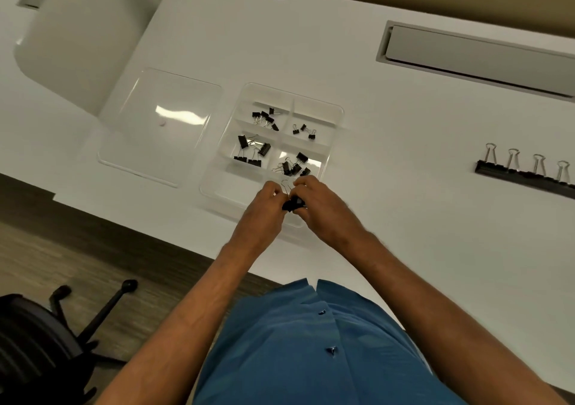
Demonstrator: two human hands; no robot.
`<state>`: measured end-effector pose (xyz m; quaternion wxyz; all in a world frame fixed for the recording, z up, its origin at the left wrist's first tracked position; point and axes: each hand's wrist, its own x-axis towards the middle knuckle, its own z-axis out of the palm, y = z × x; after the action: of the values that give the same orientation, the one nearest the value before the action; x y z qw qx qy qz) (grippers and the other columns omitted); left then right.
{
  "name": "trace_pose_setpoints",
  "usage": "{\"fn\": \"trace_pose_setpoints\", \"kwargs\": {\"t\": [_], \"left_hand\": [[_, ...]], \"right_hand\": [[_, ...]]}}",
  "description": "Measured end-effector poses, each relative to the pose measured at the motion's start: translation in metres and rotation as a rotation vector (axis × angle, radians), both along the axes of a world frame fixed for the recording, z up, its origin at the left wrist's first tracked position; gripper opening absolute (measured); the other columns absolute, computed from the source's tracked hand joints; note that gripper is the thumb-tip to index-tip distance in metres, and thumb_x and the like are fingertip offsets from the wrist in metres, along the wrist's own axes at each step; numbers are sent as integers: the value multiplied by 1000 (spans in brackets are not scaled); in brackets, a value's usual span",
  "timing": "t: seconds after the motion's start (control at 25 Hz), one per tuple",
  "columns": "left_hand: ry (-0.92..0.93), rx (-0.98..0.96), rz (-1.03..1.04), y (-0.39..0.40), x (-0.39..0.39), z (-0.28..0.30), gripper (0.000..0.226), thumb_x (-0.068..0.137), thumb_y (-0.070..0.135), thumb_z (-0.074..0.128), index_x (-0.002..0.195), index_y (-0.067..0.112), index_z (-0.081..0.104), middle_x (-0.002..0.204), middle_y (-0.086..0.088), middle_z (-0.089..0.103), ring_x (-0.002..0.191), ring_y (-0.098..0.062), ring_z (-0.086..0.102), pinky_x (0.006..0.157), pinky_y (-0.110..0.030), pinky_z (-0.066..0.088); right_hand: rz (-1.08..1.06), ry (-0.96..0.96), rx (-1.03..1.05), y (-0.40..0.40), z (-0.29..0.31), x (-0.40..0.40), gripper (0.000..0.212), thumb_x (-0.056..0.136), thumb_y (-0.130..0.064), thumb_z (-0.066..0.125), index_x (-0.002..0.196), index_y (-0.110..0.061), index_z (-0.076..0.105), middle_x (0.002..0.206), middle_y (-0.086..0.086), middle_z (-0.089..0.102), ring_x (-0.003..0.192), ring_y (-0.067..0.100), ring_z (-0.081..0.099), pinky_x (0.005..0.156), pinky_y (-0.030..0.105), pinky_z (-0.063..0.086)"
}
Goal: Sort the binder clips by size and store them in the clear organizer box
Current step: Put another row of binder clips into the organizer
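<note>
White desk (404, 143), organizer box (337, 118) near front edge; left hand (261, 214) and right hand (323, 208) both pinch one binder clip (292, 203); wood floor (62, 239).

Black binder clips (255, 152) with silver wire handles are seen in the clear organizer box (334, 143) on a white table (389, 218); a blue shirt (311, 348) is worn.

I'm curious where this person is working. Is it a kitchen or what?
Probably an office, not a kitchen. A long white desk has a grey cable hatch set in it, a black wheeled office chair stands beside it, and black binder clips sit in a row.
</note>
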<state>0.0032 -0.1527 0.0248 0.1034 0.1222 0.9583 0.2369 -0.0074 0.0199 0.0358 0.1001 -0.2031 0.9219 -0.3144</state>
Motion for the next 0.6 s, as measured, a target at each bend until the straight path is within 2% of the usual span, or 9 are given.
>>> {"fn": "trace_pose_setpoints", "kwargs": {"t": [0.12, 0.28, 0.32, 0.4, 0.48, 0.6], "left_hand": [[-6, -33, -21, -4, -3, -5, 18, 95, 11, 63, 113, 8, 62, 112, -4, 49, 85, -15, 52, 69, -37, 54], [45, -98, -29, -9, -8, -2, 26, 91, 17, 69, 116, 10, 63, 116, -6, 54, 96, -19, 54, 71, -36, 55], [80, -111, -28, -12, -9, -1, 30, 90, 19, 71, 117, 10, 64, 118, -6, 55, 100, -21, 54, 75, -36, 55], [163, -123, -16, -17, -6, -3, 37, 87, 22, 74, 121, 11, 64, 126, -10, 57, 112, -24, 53, 92, -38, 52], [199, -93, 12, -21, -1, -9, 42, 89, 22, 71, 127, 9, 60, 139, -15, 51, 128, -28, 46, 109, -39, 41], [171, -11, 64, -24, 5, -18, 38, 96, 20, 58, 133, 8, 54, 153, -14, 38, 140, -26, 37, 116, -38, 33]], "right_hand": [[7, 44, 59, -5, -10, 1, 27, 90, -19, 73, 115, -14, 63, 120, 6, 61, 99, 23, 62, 85, 36, 54], [-1, 105, 127, -12, -16, -3, 25, 89, -21, 75, 108, -17, 61, 104, 3, 64, 84, 21, 62, 76, 36, 50], [-4, 112, 142, -14, -18, -4, 25, 88, -22, 76, 107, -18, 62, 102, 3, 65, 83, 21, 62, 77, 36, 48], [-9, 120, 169, -16, -21, -5, 25, 88, -25, 76, 107, -19, 62, 101, 2, 66, 84, 21, 63, 80, 36, 46], [-7, 120, 188, -18, -24, -4, 23, 90, -26, 74, 109, -21, 62, 102, 0, 67, 89, 21, 63, 85, 36, 44], [5, 127, 221, -20, -27, -3, 25, 91, -27, 69, 115, -22, 62, 107, -4, 68, 95, 20, 62, 90, 36, 40]]}}
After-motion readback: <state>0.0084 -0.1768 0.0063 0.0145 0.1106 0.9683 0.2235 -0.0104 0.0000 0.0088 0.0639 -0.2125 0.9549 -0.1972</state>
